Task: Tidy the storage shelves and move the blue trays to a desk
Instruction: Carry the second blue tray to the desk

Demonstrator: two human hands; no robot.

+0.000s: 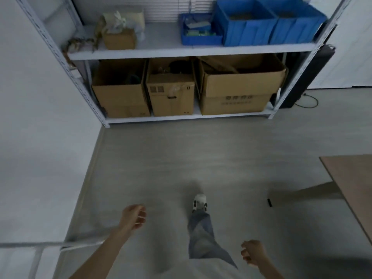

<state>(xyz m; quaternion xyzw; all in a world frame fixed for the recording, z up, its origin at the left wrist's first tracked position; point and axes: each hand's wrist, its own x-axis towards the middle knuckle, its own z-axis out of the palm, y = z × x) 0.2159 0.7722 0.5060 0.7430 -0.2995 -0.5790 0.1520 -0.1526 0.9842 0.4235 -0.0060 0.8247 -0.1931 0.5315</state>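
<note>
Both hands hung empty with fingers loosely curled, the left hand (133, 216) ahead of the right hand (252, 254). The blue trays (247, 27) sat on the shelf (161, 51) well beyond them; the desk (354, 182) lay past the right hand.

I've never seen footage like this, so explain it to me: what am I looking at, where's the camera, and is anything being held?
There is no machine here. One wide-angle camera worn on a person's head looks forward and down. The left hand and right hand hang loosely curled and hold nothing. Ahead stands a metal shelf rack. Its upper shelf carries a small blue tray, two larger blue bins and a small carton; three big cardboard boxes sit below. A desk corner shows on the right.
</note>
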